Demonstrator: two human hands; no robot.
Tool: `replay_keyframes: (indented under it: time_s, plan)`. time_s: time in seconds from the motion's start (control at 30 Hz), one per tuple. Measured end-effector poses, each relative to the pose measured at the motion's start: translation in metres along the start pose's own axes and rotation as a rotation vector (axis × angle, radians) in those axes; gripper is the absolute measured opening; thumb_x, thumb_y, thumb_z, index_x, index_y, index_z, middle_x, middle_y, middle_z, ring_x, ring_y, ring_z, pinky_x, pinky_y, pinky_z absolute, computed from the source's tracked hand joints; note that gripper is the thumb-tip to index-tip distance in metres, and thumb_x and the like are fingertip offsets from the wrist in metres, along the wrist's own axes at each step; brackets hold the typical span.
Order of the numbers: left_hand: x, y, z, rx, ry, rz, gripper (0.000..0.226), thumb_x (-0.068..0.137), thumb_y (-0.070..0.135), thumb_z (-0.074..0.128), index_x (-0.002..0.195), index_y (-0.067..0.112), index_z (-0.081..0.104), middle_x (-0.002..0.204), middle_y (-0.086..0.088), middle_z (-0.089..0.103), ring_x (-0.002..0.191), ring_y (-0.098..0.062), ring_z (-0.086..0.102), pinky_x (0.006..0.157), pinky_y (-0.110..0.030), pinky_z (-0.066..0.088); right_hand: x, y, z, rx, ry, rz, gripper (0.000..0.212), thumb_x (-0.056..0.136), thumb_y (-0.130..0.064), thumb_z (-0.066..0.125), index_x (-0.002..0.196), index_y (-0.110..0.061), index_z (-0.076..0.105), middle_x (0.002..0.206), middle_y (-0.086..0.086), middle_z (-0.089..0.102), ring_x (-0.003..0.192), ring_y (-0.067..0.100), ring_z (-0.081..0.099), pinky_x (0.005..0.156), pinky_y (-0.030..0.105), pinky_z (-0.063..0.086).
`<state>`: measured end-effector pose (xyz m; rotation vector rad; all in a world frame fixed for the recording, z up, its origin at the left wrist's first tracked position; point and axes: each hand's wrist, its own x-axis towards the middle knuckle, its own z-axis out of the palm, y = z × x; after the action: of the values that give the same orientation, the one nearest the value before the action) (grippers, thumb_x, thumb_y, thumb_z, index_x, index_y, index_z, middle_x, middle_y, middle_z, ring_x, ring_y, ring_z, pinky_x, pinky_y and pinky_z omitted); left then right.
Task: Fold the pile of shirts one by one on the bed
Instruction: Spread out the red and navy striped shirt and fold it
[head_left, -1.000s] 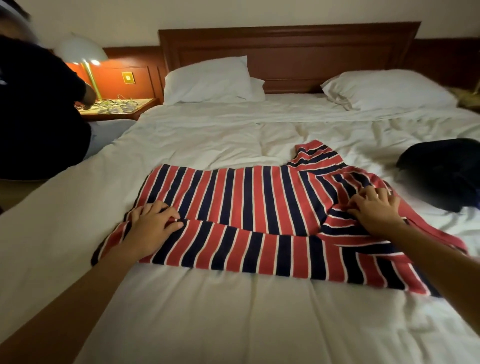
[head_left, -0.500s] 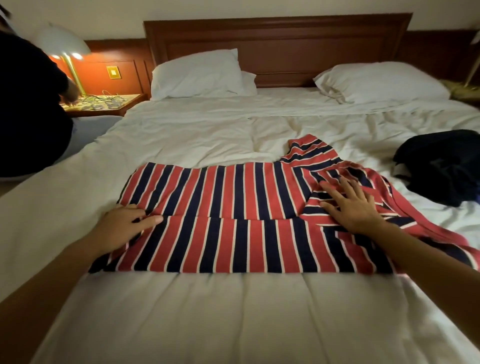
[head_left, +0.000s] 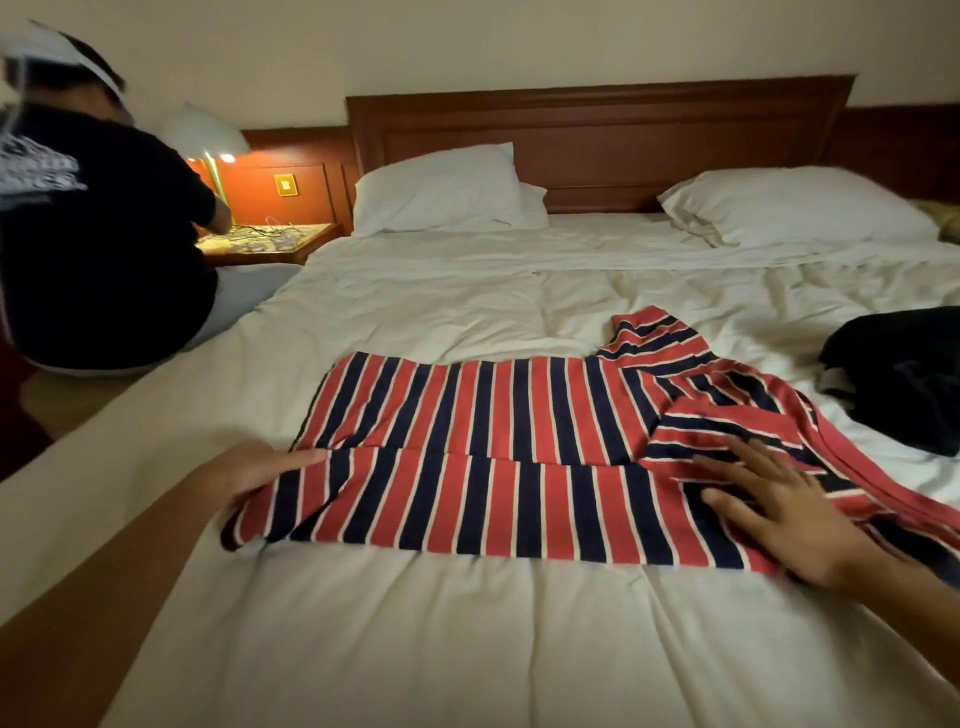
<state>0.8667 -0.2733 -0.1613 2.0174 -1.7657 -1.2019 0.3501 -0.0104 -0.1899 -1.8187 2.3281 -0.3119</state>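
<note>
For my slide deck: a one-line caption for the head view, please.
Striped shirt part-folded on the bed, left hand at its hem, right hand flat on its sleeve.

Person's left hand (head_left: 244, 475) and right hand (head_left: 784, 514) both bare; wrists and forearms bare right to the frame edges. Right hand's fingers (head_left: 727, 506) softened by motion blur

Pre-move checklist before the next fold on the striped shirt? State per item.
1. Near edge of striped shirt folded over: ok.
2. Far sleeve tucked in: not ok, it sticks out.
3. Right hand flat on the shirt, fingers spread: ok.
4. Left hand gripping the hem: cannot tell, fabric covers its fingers.
5. Right end of the shirt smooth: not ok, bunched by the right hand.
</note>
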Motion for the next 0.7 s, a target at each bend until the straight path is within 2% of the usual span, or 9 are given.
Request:
replay_keyframes:
  time_s: [0.07, 0.13, 0.2, 0.33, 0.47, 0.53, 0.6, 0.63, 0.7]
  plan:
    - [-0.005, 0.004, 0.005, 0.002, 0.004, 0.050, 0.070, 0.075, 0.053, 0.080, 0.126, 0.008, 0.064, 0.123, -0.014, 0.068, 0.100, -0.029, 0.067, 0.093, -0.042, 0.050, -0.008, -0.021, 0.008, 0.012, -0.112, -0.125, 0.057, 0.083, -0.081, 0.027, 0.138, -0.066, 0.024, 0.161, -0.028, 0.002, 0.150, 0.003, 0.001, 0.124, 0.047, 0.010]
    - [-0.006, 0.004, 0.010, -0.137, 0.041, 0.110, 0.053, 0.080, 0.037, 0.082, 0.122, 0.011, 0.066, 0.113, -0.012, 0.072, 0.091, -0.026, 0.069, 0.078, -0.037, 0.052, -0.012, -0.030, 0.014, -0.025, -0.197, -0.168, 0.054, 0.081, -0.086, 0.030, 0.132, -0.074, 0.016, 0.156, -0.036, -0.005, 0.145, -0.002, 0.003, 0.124, 0.044, 0.012]
    - [-0.006, 0.000, 0.012, -0.274, 0.092, 0.171, 0.046, 0.081, 0.028, 0.082, 0.121, 0.009, 0.067, 0.107, -0.011, 0.073, 0.090, -0.027, 0.070, 0.073, -0.035, 0.052, -0.016, -0.029, 0.011, 0.007, -0.191, -0.171, 0.058, 0.081, -0.085, 0.035, 0.134, -0.073, 0.015, 0.155, -0.039, -0.004, 0.146, -0.003, 0.005, 0.124, 0.038, 0.013]
    - [0.005, -0.007, 0.002, -0.291, 0.258, 0.285, 0.038, 0.079, 0.028, 0.083, 0.112, 0.011, 0.073, 0.102, -0.012, 0.075, 0.090, -0.030, 0.071, 0.086, -0.044, 0.057, -0.032, -0.016, -0.002, -0.005, -0.212, -0.207, 0.063, 0.083, -0.083, 0.037, 0.140, -0.072, 0.013, 0.155, -0.041, 0.000, 0.148, -0.004, 0.005, 0.123, 0.035, 0.015]
    - [0.025, -0.003, -0.013, -0.242, 0.471, 0.227, 0.034, 0.082, 0.032, 0.080, 0.105, 0.009, 0.072, 0.108, -0.019, 0.072, 0.096, -0.037, 0.067, 0.093, -0.049, 0.054, -0.038, -0.013, -0.013, -0.114, -0.243, -0.196, 0.053, 0.089, -0.073, 0.027, 0.140, -0.069, 0.016, 0.157, -0.036, -0.002, 0.149, -0.004, 0.005, 0.122, 0.032, 0.020]
    - [0.033, -0.004, -0.016, -0.301, 0.406, 0.157, 0.042, 0.082, 0.035, 0.079, 0.113, 0.007, 0.071, 0.112, -0.021, 0.071, 0.100, -0.038, 0.067, 0.098, -0.051, 0.052, -0.039, -0.014, -0.017, -0.126, -0.257, -0.179, 0.053, 0.089, -0.071, 0.028, 0.141, -0.068, 0.017, 0.157, -0.035, -0.001, 0.149, -0.003, 0.007, 0.122, 0.033, 0.021]
    - [0.033, -0.004, -0.014, -0.376, 0.204, 0.059, 0.051, 0.082, 0.047, 0.077, 0.113, 0.007, 0.072, 0.109, -0.020, 0.073, 0.101, -0.038, 0.069, 0.102, -0.051, 0.050, -0.040, -0.013, -0.017, -0.091, -0.262, -0.170, 0.056, 0.087, -0.078, 0.031, 0.141, -0.069, 0.019, 0.156, -0.037, 0.002, 0.148, -0.003, 0.009, 0.122, 0.037, 0.022]
    - [0.032, -0.003, -0.011, -0.374, 0.125, 0.031, 0.055, 0.080, 0.053, 0.076, 0.110, 0.007, 0.073, 0.106, -0.019, 0.074, 0.099, -0.038, 0.070, 0.102, -0.050, 0.049, -0.040, -0.013, -0.017, -0.038, -0.258, -0.163, 0.057, 0.086, -0.080, 0.032, 0.140, -0.070, 0.019, 0.156, -0.039, 0.004, 0.148, -0.003, 0.011, 0.122, 0.039, 0.021]
    - [0.036, 0.003, -0.008, -0.317, 0.078, 0.036, 0.061, 0.074, 0.061, 0.077, 0.108, 0.009, 0.074, 0.103, -0.018, 0.075, 0.096, -0.037, 0.070, 0.100, -0.048, 0.050, -0.035, -0.015, -0.015, 0.096, -0.229, -0.140, 0.052, 0.088, -0.076, 0.035, 0.138, -0.071, 0.023, 0.154, -0.041, 0.010, 0.148, -0.004, 0.012, 0.123, 0.041, 0.018]
